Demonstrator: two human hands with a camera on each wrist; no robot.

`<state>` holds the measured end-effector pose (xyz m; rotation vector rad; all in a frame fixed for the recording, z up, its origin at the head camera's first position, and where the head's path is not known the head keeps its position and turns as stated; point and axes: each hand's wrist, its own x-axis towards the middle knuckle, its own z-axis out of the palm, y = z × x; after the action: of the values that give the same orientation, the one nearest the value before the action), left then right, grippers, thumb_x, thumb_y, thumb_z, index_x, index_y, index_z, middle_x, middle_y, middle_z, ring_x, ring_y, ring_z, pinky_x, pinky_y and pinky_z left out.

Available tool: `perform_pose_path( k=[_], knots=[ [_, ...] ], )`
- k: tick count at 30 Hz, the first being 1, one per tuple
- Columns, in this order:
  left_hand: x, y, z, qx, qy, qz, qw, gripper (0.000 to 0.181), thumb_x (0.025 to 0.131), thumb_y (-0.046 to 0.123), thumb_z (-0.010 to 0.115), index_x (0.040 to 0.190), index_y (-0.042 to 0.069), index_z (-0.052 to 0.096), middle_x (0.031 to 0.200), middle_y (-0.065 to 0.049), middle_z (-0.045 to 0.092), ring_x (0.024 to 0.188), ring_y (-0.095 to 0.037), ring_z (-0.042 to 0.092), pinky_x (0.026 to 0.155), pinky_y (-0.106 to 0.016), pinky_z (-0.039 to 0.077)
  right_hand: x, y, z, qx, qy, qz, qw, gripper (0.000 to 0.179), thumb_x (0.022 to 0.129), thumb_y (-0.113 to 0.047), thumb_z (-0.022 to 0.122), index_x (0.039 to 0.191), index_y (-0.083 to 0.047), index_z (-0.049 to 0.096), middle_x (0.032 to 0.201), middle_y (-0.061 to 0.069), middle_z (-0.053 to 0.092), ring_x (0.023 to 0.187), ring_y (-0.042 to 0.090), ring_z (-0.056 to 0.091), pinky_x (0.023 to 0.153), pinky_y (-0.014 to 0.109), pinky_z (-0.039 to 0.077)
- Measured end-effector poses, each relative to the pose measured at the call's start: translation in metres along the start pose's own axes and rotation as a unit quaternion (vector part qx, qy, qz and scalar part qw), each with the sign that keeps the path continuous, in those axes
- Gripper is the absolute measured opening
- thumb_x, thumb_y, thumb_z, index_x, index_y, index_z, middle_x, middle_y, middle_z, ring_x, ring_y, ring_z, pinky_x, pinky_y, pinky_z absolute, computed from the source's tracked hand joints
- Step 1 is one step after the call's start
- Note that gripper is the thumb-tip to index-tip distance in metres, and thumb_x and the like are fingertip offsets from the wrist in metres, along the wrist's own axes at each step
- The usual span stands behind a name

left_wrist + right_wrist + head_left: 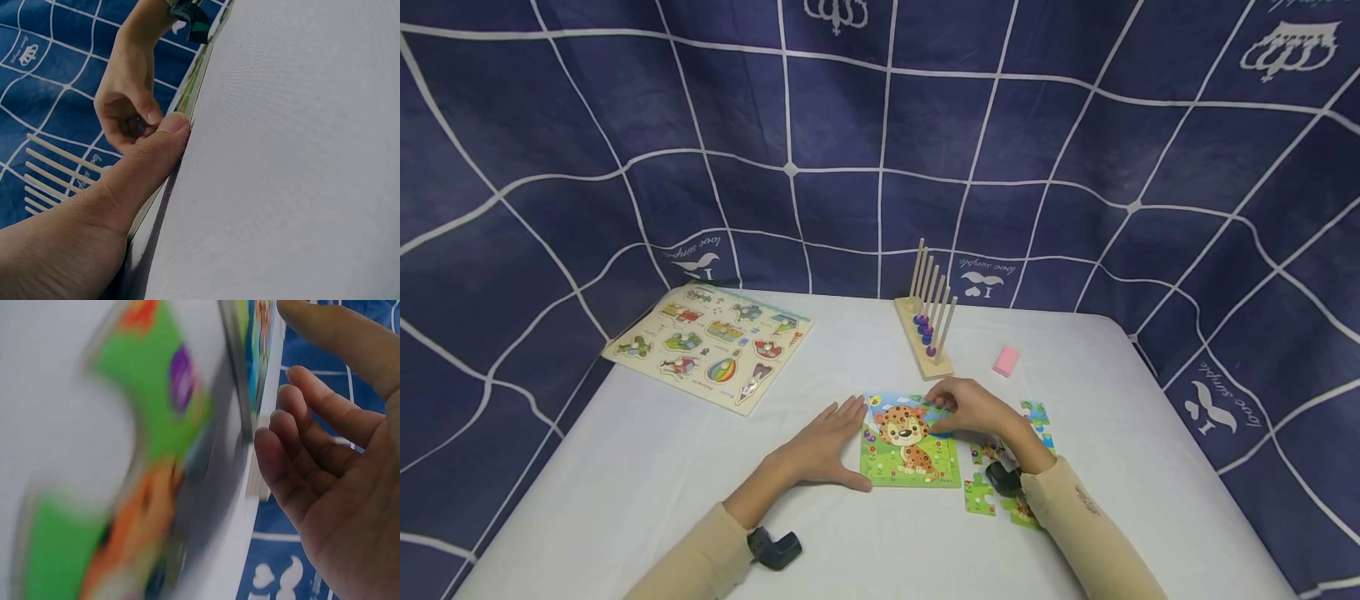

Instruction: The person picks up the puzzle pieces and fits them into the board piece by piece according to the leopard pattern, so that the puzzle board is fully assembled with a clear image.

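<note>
A leopard jigsaw puzzle (908, 450) with a green and blue picture lies flat on the white table. My left hand (825, 443) touches its left side with fingers spread; the thumb is at the lower left corner. In the left wrist view that thumb (172, 125) is against the puzzle's edge. Over the upper right corner is my right hand (973, 406), its fingers loosely bent and apart. The right wrist view shows nothing between the right thumb and fingers (300, 456). Loose jigsaw pieces (979, 495) lie right of the puzzle, partly hidden under the right forearm.
Behind the puzzle stands a wooden peg rack (916, 337) with upright rods and some blue and purple beads. A pink block (1006, 361) is to its right. At the back left lies a picture peg board (711, 346). A blue checked curtain (850, 200) surrounds the white table (700, 467).
</note>
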<state>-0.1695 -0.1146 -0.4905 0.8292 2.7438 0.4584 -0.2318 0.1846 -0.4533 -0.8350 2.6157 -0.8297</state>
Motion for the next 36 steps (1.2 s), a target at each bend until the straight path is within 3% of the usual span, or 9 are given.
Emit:
perform_pose_path(
  k=[10, 25, 36],
  knots=[
    [-0.003, -0.002, 0.001, 0.001, 0.005, 0.0, 1.0, 0.132, 0.063, 0.087, 0.06, 0.155, 0.003, 0.018, 0.164, -0.009, 0.011, 0.154, -0.023, 0.009, 0.126, -0.044, 0.011, -0.034, 0.02, -0.02, -0.014, 0.027, 0.031, 0.9991, 0.044, 0.073, -0.025, 0.086, 0.109, -0.007, 0.067, 0.092, 0.002, 0.064, 0.078, 0.013, 0.055, 0.067, 0.021, 0.048],
    [-0.002, -0.001, 0.003, -0.002, 0.009, 0.002, 1.0, 0.132, 0.062, 0.088, 0.06, 0.154, 0.003, 0.02, 0.164, -0.009, 0.011, 0.154, -0.023, 0.009, 0.126, -0.044, 0.012, -0.08, 0.069, -0.056, 0.031, 0.04, 0.135, 0.9895, 0.05, 0.072, -0.018, 0.086, 0.114, -0.002, 0.064, 0.098, 0.008, 0.061, 0.087, 0.019, 0.052, 0.068, 0.022, 0.047],
    [0.0, 0.0, 0.002, -0.001, 0.009, 0.003, 1.0, 0.131, 0.062, 0.087, 0.061, 0.155, 0.003, 0.019, 0.164, -0.009, 0.012, 0.154, -0.023, 0.009, 0.126, -0.044, 0.011, -0.096, 0.095, -0.069, 0.019, 0.046, 0.157, 0.9863, 0.054, 0.069, -0.018, 0.087, 0.114, 0.0, 0.064, 0.099, 0.009, 0.061, 0.087, 0.018, 0.051, 0.071, 0.021, 0.044]
  ],
)
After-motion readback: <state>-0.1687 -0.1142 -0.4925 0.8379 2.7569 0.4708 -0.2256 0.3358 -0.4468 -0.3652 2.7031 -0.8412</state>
